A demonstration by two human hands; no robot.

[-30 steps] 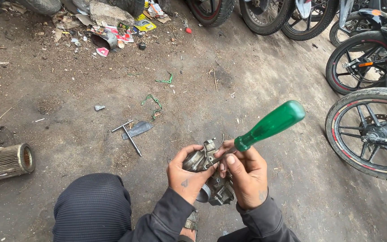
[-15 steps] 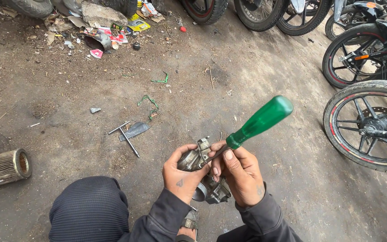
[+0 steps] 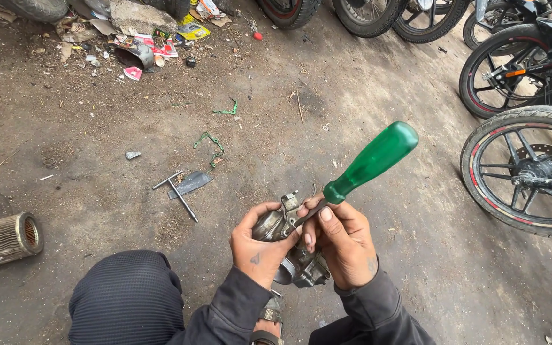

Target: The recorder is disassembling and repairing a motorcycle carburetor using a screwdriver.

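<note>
A grey metal carburettor (image 3: 292, 259) is cradled in my left hand (image 3: 258, 246) just above my knees. My right hand (image 3: 345, 241) grips the metal shaft of a screwdriver with a translucent green handle (image 3: 374, 161); the handle sticks up and to the right, and the tip rests on the carburettor's top. The two hands touch around the part. My fingers hide the tip and much of the carburettor body.
A T-shaped metal tool (image 3: 177, 191) and a flat metal piece (image 3: 190, 184) lie on the dirt floor ahead. A ribbed cylindrical filter (image 3: 1, 241) sits at the left. Motorcycle wheels (image 3: 524, 171) stand at the right and along the top. Litter (image 3: 142, 45) is piled at the upper left.
Both hands stay on the carburettor and screwdriver. The green handle has tilted only slightly, and the view has shifted a little.
</note>
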